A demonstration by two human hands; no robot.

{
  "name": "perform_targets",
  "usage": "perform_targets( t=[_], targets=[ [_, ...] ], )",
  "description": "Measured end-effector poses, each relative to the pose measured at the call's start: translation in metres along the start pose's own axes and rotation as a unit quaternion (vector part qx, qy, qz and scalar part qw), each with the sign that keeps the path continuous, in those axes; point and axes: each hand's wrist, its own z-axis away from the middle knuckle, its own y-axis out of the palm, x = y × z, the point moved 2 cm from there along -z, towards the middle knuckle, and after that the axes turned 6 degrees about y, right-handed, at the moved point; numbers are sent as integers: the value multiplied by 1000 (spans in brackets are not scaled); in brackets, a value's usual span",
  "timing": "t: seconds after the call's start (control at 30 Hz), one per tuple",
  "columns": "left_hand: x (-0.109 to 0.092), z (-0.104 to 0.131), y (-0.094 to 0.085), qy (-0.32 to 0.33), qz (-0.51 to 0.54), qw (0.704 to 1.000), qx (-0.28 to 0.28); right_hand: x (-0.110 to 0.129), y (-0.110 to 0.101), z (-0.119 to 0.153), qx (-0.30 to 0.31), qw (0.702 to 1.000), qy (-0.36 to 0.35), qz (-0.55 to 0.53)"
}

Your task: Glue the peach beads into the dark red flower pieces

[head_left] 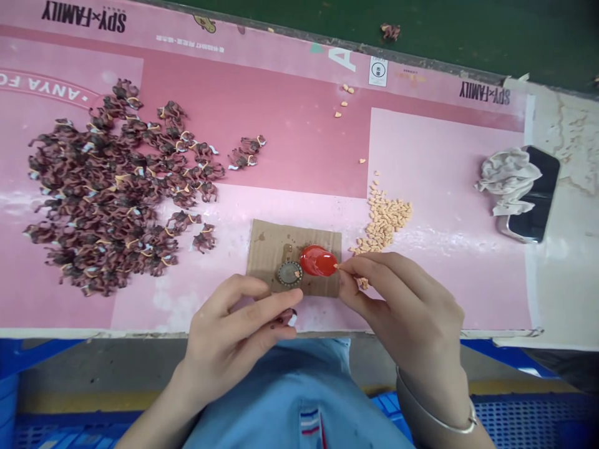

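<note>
Blue clothing (290, 399): nearest, below the table edge, between my forearms.
Left hand (234, 327): my fingers are closed on a small brown figurine (286, 319), mostly hidden, its white end showing right.
Right hand (407, 299): thumb and forefinger pinch together on a tiny beige piece (336, 266) at the right edge of the red container; whether they touch, I cannot tell.
Cardboard (266, 240): lies just beyond my hands, bearing a round metal cap (286, 273) on the left and, beside it, the glossy red container (318, 260).
Beige pieces (386, 221): loosely heaped to the right, a few strays farther off.
Figurine pile (112, 187): spreads wide on the left.
Phone (533, 209): far right, partly under a crumpled cloth (508, 178).
Green surface (468, 37): farthest, beyond the table edge.
</note>
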Motion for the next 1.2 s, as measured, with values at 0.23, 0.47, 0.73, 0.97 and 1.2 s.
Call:
perform_targets(
  t=[0.23,0.47,0.73,0.97,1.2],
  targets=[
    [-1,4,1,-41,4,999,-14,3,-3,-2,39,999,-10,12],
    [-2,9,6,-37,49,995,-82,11,-7,-2,19,999,10,-40],
    [-5,11,5,47,-48,994,-91,39,-3,-1,-22,972,77,-220],
    [-10,5,4,90,-89,990,-68,40,0,-1,15,972,83,-218],
    [-8,20,3,119,-117,985,-32,50,0,5,2,992,57,-111]
  ],
)
